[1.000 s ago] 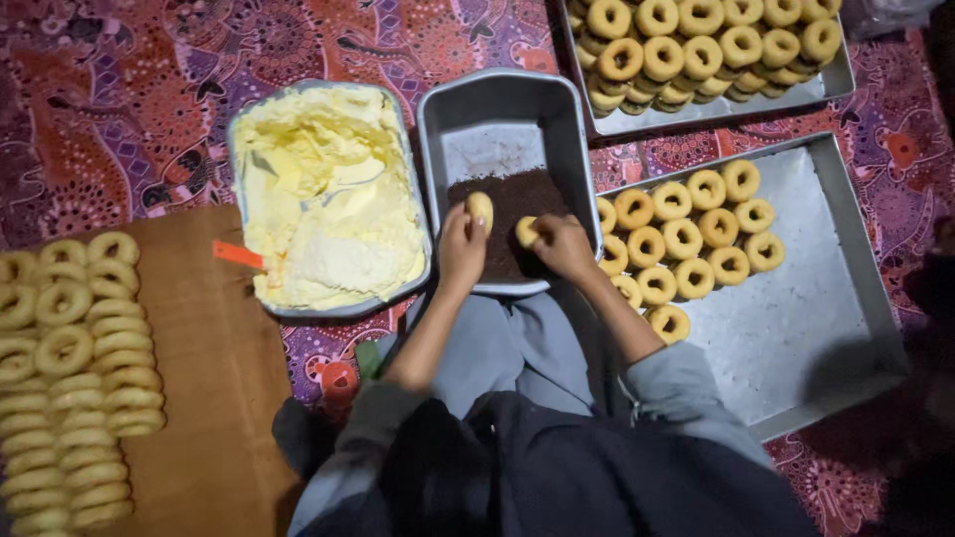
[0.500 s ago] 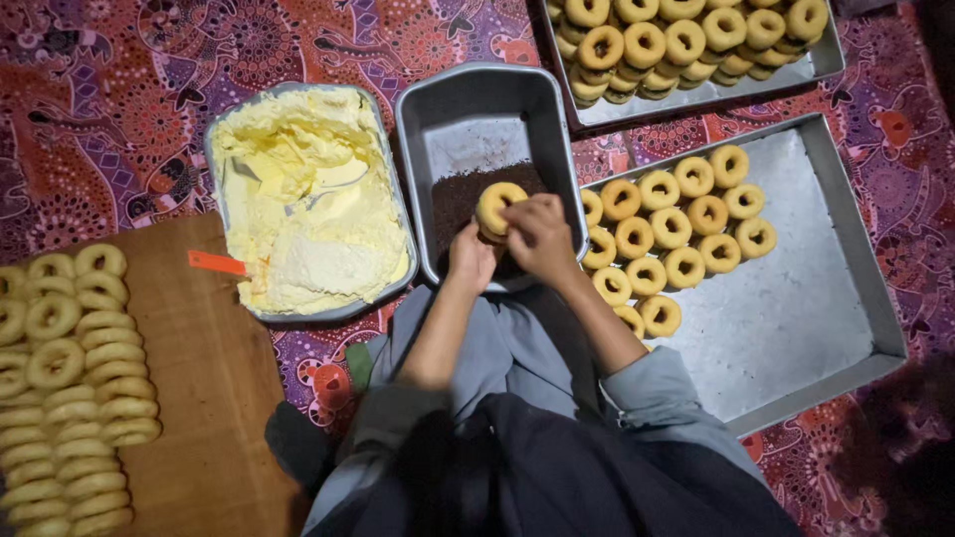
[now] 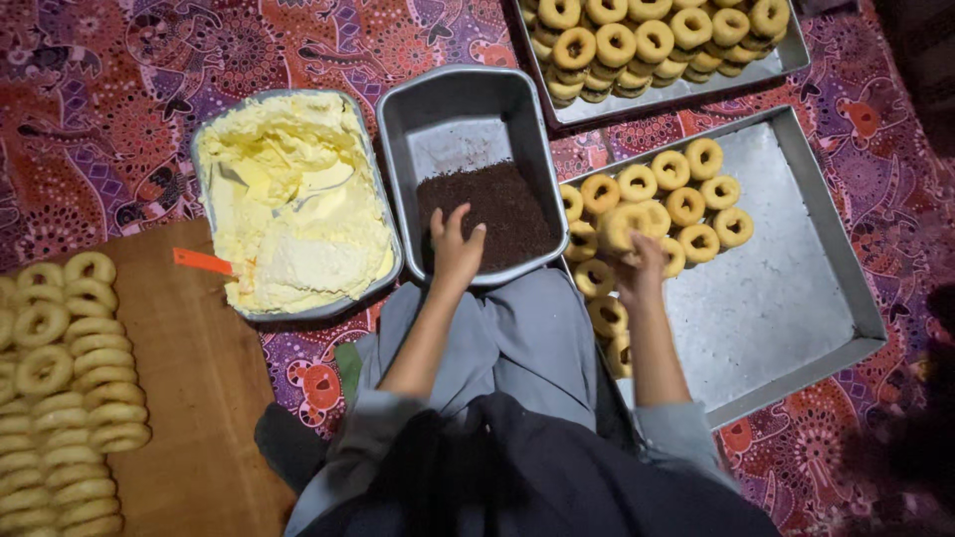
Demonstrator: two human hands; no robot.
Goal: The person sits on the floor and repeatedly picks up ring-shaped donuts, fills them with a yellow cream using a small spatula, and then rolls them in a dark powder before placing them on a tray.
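Observation:
My left hand [image 3: 456, 244] rests with fingers spread at the near edge of a grey metal pan [image 3: 438, 109] that holds dark brown sprinkles [image 3: 492, 214]. My right hand [image 3: 640, 261] is over the near rows of ring doughnuts in the wide metal tray [image 3: 786, 288] to the right, holding one doughnut [image 3: 619, 227] just above the others. Doughnuts [image 3: 686, 204] lie in rows along that tray's left part.
A pan of pale yellow cream [image 3: 288, 199] with an orange-handled tool [image 3: 204, 262] sits to the left. A wooden board [image 3: 189, 398] carries several plain doughnuts [image 3: 60, 378]. Another tray of doughnuts [image 3: 647, 45] lies at the far right, all on a patterned cloth.
Both hands held a doughnut over the sprinkle pan. Now my right hand has carried it right to the wide tray, and my left hand stays at the pan.

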